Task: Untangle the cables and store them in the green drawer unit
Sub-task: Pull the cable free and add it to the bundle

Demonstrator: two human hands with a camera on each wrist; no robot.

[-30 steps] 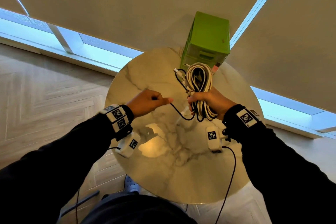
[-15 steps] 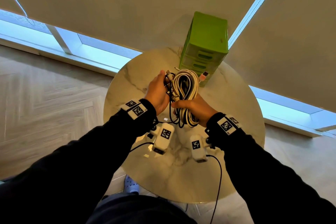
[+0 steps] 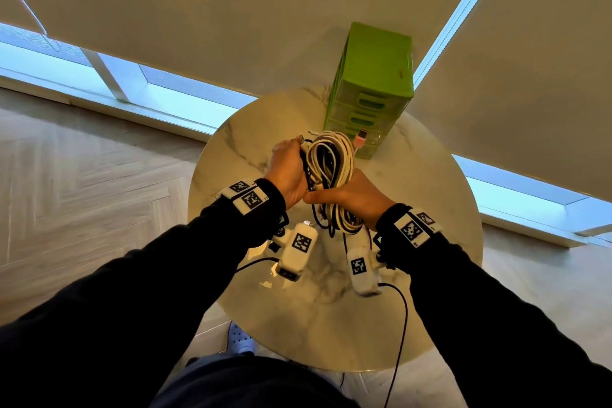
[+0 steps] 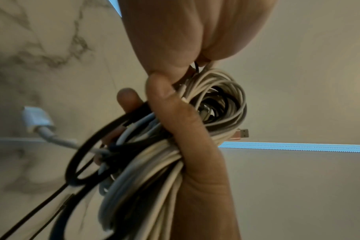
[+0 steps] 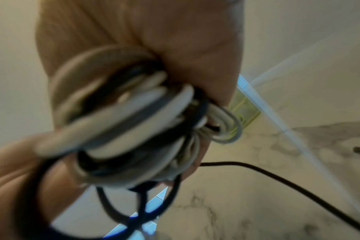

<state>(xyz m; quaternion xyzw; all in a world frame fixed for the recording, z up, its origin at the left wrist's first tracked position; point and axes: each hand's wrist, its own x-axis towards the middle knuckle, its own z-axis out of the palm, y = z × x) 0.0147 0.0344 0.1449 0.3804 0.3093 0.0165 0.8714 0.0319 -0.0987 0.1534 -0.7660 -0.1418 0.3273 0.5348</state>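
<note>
**Both hands on the cable bundle above the marble table**

Your right hand (image 3: 352,197) is wrapped around the middle of the cable bundle (image 3: 328,159), thumb across the front and fingers curled behind, holding the white and black coils upright above the table. Your left hand (image 3: 288,169) presses in from the left side of the same bundle, its fingers curled onto the strands near the top; the left wrist view shows them pinching a thin black strand against the white loops.

A pink USB plug (image 3: 361,136) sticks out at the upper right of the coils, and a white plug (image 4: 36,119) hangs out on a short lead. Black loops (image 5: 121,203) dangle below your right fist.

The round marble table (image 3: 430,275) lies under both hands. The green drawer unit (image 3: 376,76) stands at its far edge, just behind the bundle, with its drawers closed.
</note>
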